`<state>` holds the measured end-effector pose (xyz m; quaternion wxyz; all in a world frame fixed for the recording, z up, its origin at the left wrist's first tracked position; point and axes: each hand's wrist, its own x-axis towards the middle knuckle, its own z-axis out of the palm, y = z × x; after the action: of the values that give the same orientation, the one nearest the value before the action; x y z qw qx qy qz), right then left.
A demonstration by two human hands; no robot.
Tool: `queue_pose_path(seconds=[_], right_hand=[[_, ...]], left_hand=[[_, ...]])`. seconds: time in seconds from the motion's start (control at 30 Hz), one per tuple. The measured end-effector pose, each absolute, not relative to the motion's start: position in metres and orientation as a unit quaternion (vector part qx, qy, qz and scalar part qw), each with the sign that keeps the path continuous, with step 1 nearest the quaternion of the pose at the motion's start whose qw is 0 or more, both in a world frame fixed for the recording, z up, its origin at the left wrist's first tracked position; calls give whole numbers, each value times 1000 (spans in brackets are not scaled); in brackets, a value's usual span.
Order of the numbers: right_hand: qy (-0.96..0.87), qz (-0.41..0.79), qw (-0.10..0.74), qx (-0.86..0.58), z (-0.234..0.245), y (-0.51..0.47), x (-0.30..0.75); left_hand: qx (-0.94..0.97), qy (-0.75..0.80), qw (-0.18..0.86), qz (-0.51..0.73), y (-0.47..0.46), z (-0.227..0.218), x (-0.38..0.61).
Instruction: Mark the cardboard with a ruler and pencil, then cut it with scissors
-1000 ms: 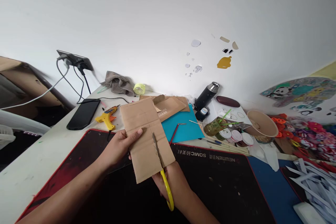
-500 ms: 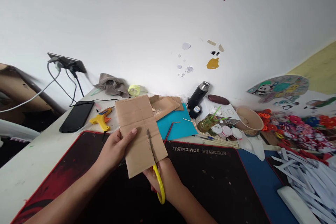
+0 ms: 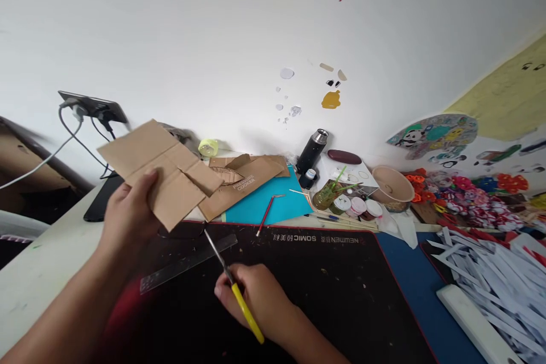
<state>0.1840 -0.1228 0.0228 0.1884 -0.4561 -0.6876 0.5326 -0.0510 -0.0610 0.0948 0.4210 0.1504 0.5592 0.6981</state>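
Note:
My left hand grips a brown cardboard piece and holds it up at the left, turned sideways above the desk. A cut runs partway into the cardboard. My right hand is closed on the yellow-handled scissors, low over the black desk mat, with the blades pointing up and left, clear of the cardboard. A clear ruler lies on the mat just left of the scissor blades.
More cardboard pieces and a blue sheet lie behind the mat. A black flask, paint pots, a paper bowl, a phone and wall chargers line the back. White paper strips pile at right.
The scissors have come out of the cardboard. My left hand swung the cardboard up and left, turning it sideways. My right hand dropped toward the mat. The ruler is now uncovered.

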Motion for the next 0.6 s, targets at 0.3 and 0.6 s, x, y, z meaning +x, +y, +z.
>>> queue_pose_path(seconds=[0.3, 0.6], right_hand=[[-532, 634, 292, -479, 3, -119, 206], [-474, 659, 395, -429, 17, -108, 204]], left_hand=[[217, 566, 562, 563, -85, 63, -47], [216, 539, 588, 562, -89, 52, -28]])
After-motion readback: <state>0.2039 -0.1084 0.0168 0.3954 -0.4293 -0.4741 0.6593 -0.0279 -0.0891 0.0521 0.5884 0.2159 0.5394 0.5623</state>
